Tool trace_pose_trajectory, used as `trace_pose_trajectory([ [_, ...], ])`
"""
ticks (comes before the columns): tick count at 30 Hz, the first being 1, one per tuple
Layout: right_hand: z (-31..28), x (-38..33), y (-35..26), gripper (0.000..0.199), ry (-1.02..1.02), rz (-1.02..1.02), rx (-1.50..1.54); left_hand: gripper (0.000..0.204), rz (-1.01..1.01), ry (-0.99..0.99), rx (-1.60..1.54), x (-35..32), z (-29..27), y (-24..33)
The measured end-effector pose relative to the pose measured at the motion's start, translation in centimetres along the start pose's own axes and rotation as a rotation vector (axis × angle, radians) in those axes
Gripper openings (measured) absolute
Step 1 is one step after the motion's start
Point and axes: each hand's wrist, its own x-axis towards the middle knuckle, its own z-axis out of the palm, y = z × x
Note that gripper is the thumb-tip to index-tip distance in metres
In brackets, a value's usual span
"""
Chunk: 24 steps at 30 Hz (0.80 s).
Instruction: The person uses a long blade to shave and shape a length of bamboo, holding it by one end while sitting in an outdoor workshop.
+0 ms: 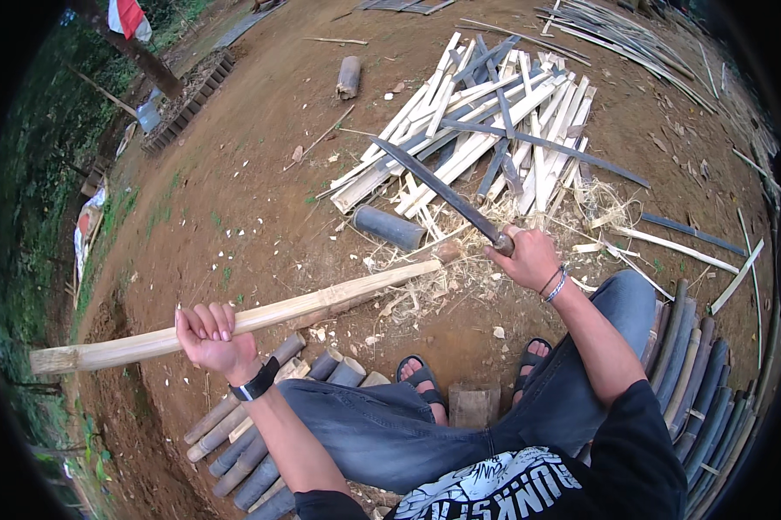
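My left hand [214,338] is closed around a long pale bamboo strip [321,299], which slants from the far left toward the middle. The strip's right end rests near a short wooden block [447,251] on the ground, among shavings. In my right hand [529,258] is the handle of a machete [438,186]. Its long dark blade points up and left, above the strip and apart from it. Beyond the blade lies a loose pile of split bamboo strips [529,104], pale and dark grey.
Cut bamboo lengths [243,459] are stacked at my left, and more bamboo poles [702,390] lie at my right. A short bamboo piece [389,227] lies before the pile, and a log [348,78] farther back. Curly shavings [603,204] cover the ground near my sandalled feet.
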Motion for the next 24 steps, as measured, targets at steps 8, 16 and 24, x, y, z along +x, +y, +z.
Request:
trace_pose_trajectory([
  [8,1.1,-0.5,-1.7,0.043,-0.206,-0.032,0.048,0.043,0.054,-0.089,0.021,0.1,-0.8,0.8],
  [16,1.7,-2.4,-2.0,0.050,-0.280,0.000,0.096,0.042,0.052,-0.125,-0.015,-0.2,-1.7,1.7],
  [24,15.1,-5.6,-5.9,0.078,-0.402,0.440,0.759,0.043,0.017,-0.238,-0.046,-0.2,-1.7,2.4],
])
